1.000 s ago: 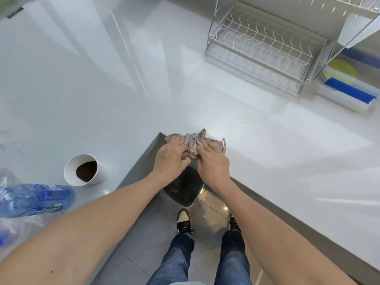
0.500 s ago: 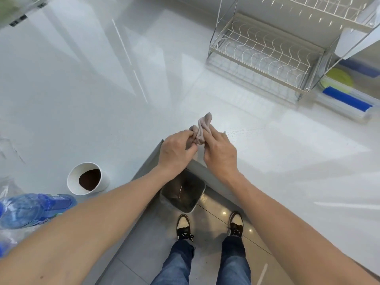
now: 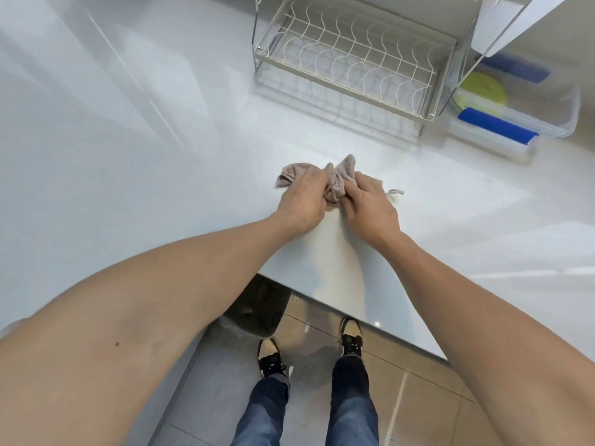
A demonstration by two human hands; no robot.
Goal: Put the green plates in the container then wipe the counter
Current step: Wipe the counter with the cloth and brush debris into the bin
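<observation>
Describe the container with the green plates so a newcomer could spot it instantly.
Find the wire dish rack at the far side of the white counter. Just right of it sits a clear plastic container holding green plates. Nothing else there is see-through with blue handles.

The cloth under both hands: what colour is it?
Pale pinkish-beige cloth, seen in the head view.

Bright, even light is filling the scene and bouncing off the glossy white surface (image 3: 128,156), which is showing pale streaks of glare at upper left and far right. The forearms are casting soft shadows near the surface's edge. Wide-angle distortion is bending lines and swelling the arms at the frame's bottom corners. The floor tiles (image 3: 309,342) are gleaming with small highlights.
</observation>
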